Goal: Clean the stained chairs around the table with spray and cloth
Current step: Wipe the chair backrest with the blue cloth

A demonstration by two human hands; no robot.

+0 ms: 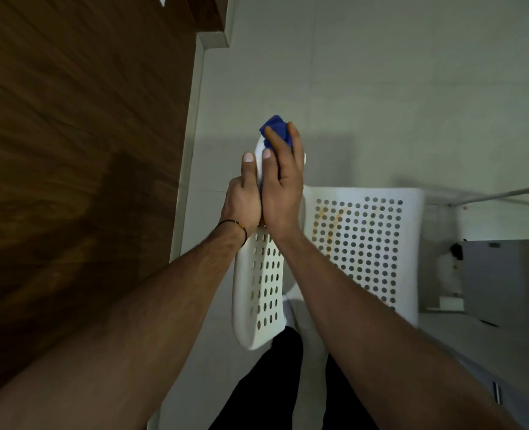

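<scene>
A white plastic chair [359,243] full of small round holes stands on the pale tiled floor [381,72], seen from right above. Its seat is on the right and its tall back [263,290] is in the middle, seen almost edge-on, so the back looks thin. Orange-brown stains [328,221] run in streaks down the near-left part of the seat. The left hand [243,200] grips the top of the chair back. Its thumb lies flat along the white edge, and its other fingers are hidden behind the plastic. A thin black band [237,226] goes round that wrist. The right hand [282,187] is pressed close beside the left hand, touching it. Its fingers curl over a folded blue cloth [275,128] and hold it against the top corner of the chair back. Only a small part of the cloth sticks out past the fingers, and the rest is covered. The top of the chair back is mostly hidden by both hands. A big dark brown wooden surface [71,150] fills the left side, and I cannot tell if it is a table or a wall. A grey boxy thing [505,274] on the right is cut off by the edge and too dim to make out. Black trouser legs [272,383] show at the bottom.
</scene>
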